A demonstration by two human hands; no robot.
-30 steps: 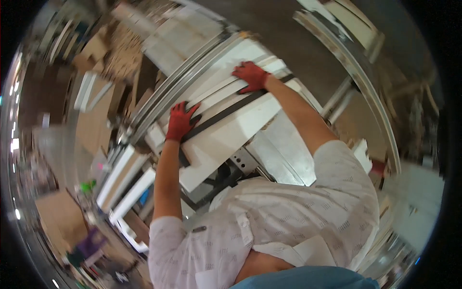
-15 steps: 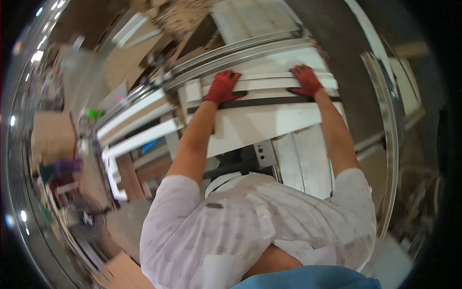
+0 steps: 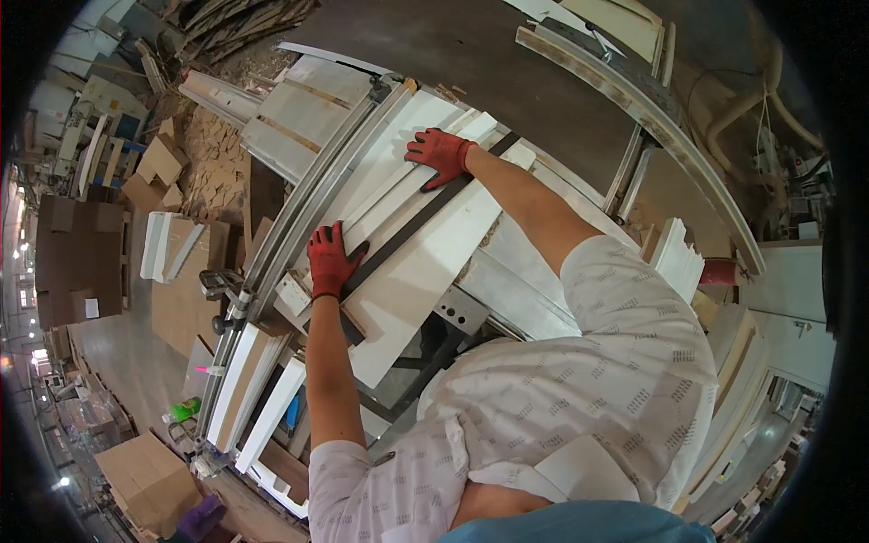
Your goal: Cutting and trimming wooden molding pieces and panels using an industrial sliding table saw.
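My left hand (image 3: pixel 333 260), at nine o'clock, and right hand (image 3: pixel 441 156), at twelve, lie spread on white strips (image 3: pixel 389 201), probably steadying them.

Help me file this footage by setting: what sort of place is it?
Probably a woodworking or panel-cutting workshop: long white strips lie alongside a metal rail, flat brown scraps are heaped beyond it, and a pile of long, thin offcuts lies farther back.
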